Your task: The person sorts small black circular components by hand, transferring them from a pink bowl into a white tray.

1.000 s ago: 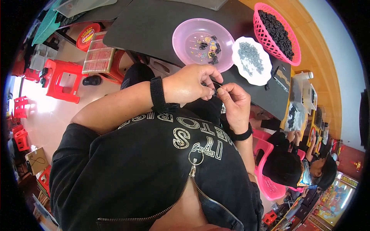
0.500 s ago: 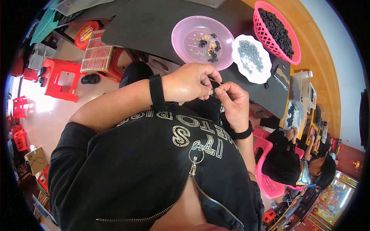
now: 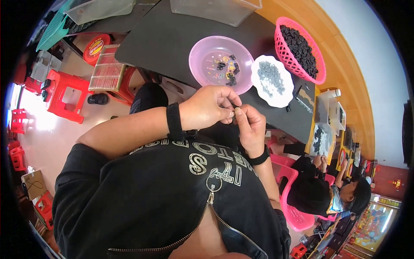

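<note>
The left hand (image 3: 209, 108) and right hand (image 3: 250, 125) meet just off the near edge of the dark worktop (image 3: 172, 39), over the person's lap. Fingertips of both press together at one spot; whatever sits between them is too small and too covered to make out, so I cannot tell what either grip holds, only that both grips are pinched together, fingers touching. Each wrist wears a black band.

There is open worktop to the left of the bowls and toward the far edge. To the left, the floor lies open around the red stools (image 3: 64, 93), one of which carries a slatted tray (image 3: 105, 69). To the right the room is tight: a pink chair (image 3: 289, 190) stands beside the right elbow, and another person (image 3: 319, 190) in black sits just past it.

The pink bowl (image 3: 202, 73) stands just beyond the hands, holding a few small black pieces and some coloured bits. Next to it the white dish (image 3: 282, 97) holds a scatter of grey parts. Farther right the pink basket (image 3: 317, 73) is heaped with black pieces. A clear tub (image 3: 215, 11) at the far edge is cut off by the frame. Small trays along the right end of the worktop are too bent by the lens to read.
</note>
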Demonstrator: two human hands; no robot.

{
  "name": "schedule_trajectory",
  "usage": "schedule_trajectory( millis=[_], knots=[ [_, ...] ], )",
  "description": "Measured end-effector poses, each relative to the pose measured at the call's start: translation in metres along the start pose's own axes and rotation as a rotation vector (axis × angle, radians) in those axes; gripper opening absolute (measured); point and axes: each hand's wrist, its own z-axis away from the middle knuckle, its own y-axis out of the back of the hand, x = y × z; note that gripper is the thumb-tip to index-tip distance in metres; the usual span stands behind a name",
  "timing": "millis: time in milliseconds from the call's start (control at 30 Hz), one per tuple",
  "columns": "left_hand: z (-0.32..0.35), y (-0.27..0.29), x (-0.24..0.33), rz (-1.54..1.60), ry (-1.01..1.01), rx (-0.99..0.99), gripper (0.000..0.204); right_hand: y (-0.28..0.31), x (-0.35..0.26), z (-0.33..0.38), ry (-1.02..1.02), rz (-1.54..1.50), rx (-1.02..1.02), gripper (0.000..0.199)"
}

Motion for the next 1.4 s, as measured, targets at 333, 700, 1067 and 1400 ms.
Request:
schedule_trajectory(
  millis=[333, 700, 1067, 1400],
  knots=[
    [-0.01, 0.013, 0.019, 0.304, 0.07, 0.179, 0.028, -0.005, -0.012, -0.002, -0.066, -0.14, 0.183, 0.007],
    [-0.016, 0.006, 0.016, 0.468, 0.083, 0.146, 0.029, -0.027, -0.014, -0.022, 0.326, 0.401, 0.241, 0.017],
    [-0.014, 0.006, 0.009, 0.495, -0.038, 0.086, 0.029, -0.031, -0.01, -0.025, 0.427, 0.559, 0.209, 0.01],
    [-0.005, 0.005, 0.014, 0.262, -0.023, 0.163, 0.029, -0.004, -0.008, -0.012, -0.071, -0.423, 0.286, 0.011]
  ],
)
